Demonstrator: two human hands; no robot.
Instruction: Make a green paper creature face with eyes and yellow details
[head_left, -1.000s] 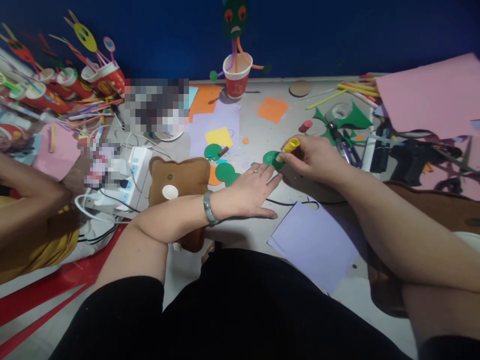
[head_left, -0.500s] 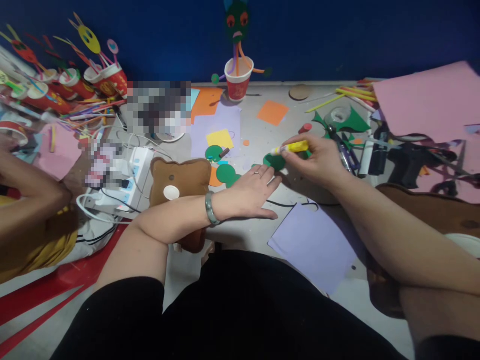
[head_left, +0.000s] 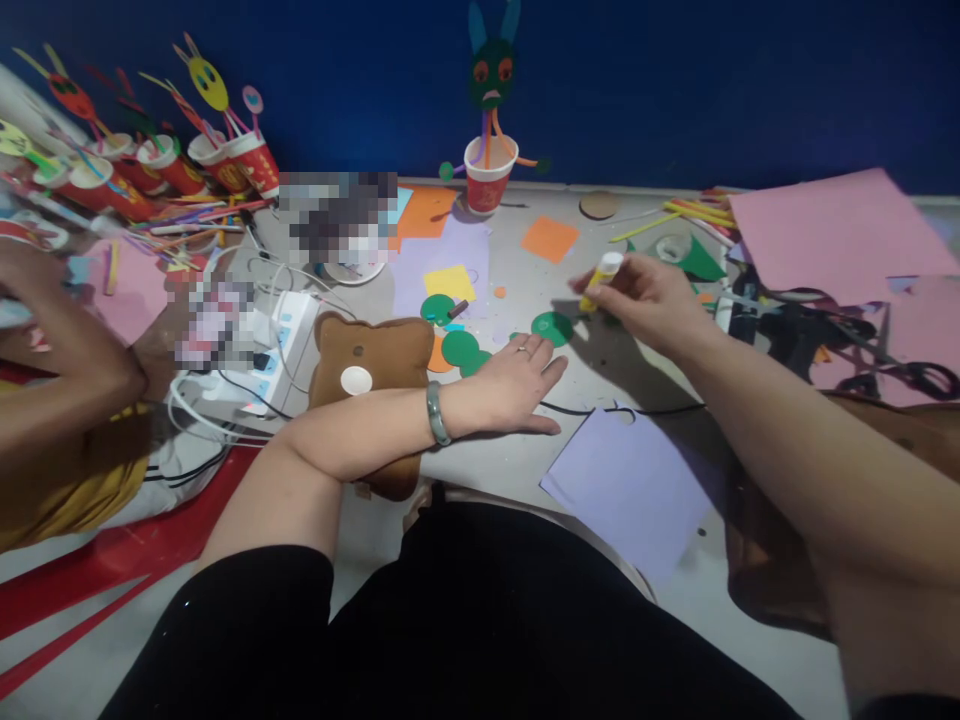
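Observation:
My right hand grips a yellow glue stick, its white end pointing up, just right of a green paper circle. The lower end of the stick is partly hidden by my fingers. My left hand lies flat on the table with fingers spread, the fingertips at the near edge of that circle. More green paper circles lie beyond my left wrist, overlapping an orange piece. Behind them, a short brown stick rests at another green circle.
A red paper cup with a green-headed figure stands at the back. A brown bear-shaped cushion is under my left forearm, near a white power strip. Lilac paper lies in front; scissors and pink paper lie right. A person's arm is at left.
My right hand has lifted the glue stick off the green circle and moved right, turning it from lying sideways to upright. My left hand stays flat. The camera view has shifted slightly.

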